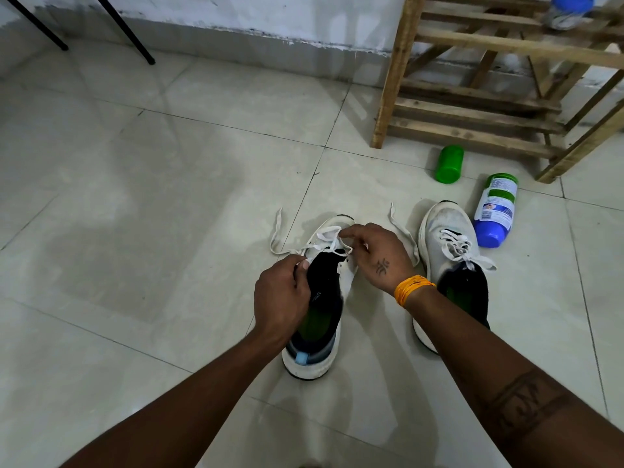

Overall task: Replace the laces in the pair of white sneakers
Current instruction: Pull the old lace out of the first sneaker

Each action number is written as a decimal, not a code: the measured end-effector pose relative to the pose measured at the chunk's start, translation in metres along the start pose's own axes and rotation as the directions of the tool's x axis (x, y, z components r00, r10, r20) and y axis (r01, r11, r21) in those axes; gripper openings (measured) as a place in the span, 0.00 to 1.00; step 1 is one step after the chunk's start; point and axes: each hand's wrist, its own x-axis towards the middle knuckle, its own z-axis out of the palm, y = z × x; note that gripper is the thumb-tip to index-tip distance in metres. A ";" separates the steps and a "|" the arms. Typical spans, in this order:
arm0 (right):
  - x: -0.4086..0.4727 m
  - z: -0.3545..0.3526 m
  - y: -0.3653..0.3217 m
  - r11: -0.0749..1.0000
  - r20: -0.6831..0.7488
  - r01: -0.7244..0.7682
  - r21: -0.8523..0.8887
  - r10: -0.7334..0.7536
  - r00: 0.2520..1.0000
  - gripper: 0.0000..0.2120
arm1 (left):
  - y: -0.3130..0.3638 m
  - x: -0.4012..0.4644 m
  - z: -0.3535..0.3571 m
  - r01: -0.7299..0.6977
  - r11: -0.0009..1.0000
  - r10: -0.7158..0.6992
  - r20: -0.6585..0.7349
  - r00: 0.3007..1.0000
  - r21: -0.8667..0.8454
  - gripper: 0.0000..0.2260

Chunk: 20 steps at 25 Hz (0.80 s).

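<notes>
Both forearms reaching forward and down from the bottom edge toward the nearer sneaker (pixel 319 298) on the tiled floor (pixel 135 214). Left hand (pixel 282 295) knuckles up over the left side of the shoe's black collar, fingers curled, thumb and fingertips pinching the white lace (pixel 305 248) at the eyelets. Right hand (pixel 374 255) angled in from the right, wrist bent, index finger stretched toward the toe, the other fingers curled around the lace where it crosses the tongue; orange band (pixel 412 289) around that wrist, small tattoo on the back of the hand, larger one on the forearm. Lace threaded only near the toe, one loose end trailing left onto the floor, the other trailing right toward the second shoe.

Second sneaker (pixel 450 265) just to the right, toe pointing away, its own lace crossed through the eyelets with loose ends draped over the side; heel partly hidden behind the right forearm. Blue-capped white bottle (pixel 495 211) lying on its side just beside that shoe's toe. Green cap (pixel 449 163) lying farther back, near the foot of a slatted wooden rack (pixel 472 106) against the wall. Another blue-lidded container (pixel 569 10) up on the rack's shelf. Two thin black legs (pixel 128 32) planted at the upper left.
</notes>
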 end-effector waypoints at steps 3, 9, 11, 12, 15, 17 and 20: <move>-0.006 -0.005 0.002 0.959 0.128 0.132 -0.250 -0.102 0.986 0.18 | -0.001 0.001 0.000 0.007 1.000 -0.007 0.000 1.000 -0.004 0.08; -0.012 -0.012 -0.021 0.977 -0.213 0.088 -0.194 -0.130 0.968 0.12 | -0.001 0.001 0.002 -0.007 1.000 0.007 -0.003 1.000 0.008 0.09; -0.006 -0.010 -0.036 0.934 -0.164 0.235 -0.270 -0.285 0.944 0.12 | -0.002 0.000 0.002 -0.012 1.000 0.012 0.002 1.000 0.011 0.10; 0.000 -0.007 -0.039 0.897 -0.051 0.311 -0.315 -0.343 0.938 0.12 | -0.003 0.001 0.003 -0.008 1.000 0.008 0.004 1.000 0.012 0.10; 0.021 0.005 -0.042 0.807 0.340 0.410 -0.425 -0.278 0.898 0.12 | -0.004 0.000 0.003 0.009 1.000 -0.009 -0.001 1.000 0.001 0.10; 0.030 0.008 -0.038 0.782 0.353 0.383 -0.492 -0.223 0.908 0.09 | -0.004 0.000 0.004 0.007 1.000 -0.007 -0.001 1.000 0.005 0.11; 0.030 0.005 -0.037 0.754 0.322 0.399 -0.522 -0.260 0.911 0.05 | -0.006 0.001 0.004 -0.002 1.000 0.002 -0.011 1.000 0.005 0.11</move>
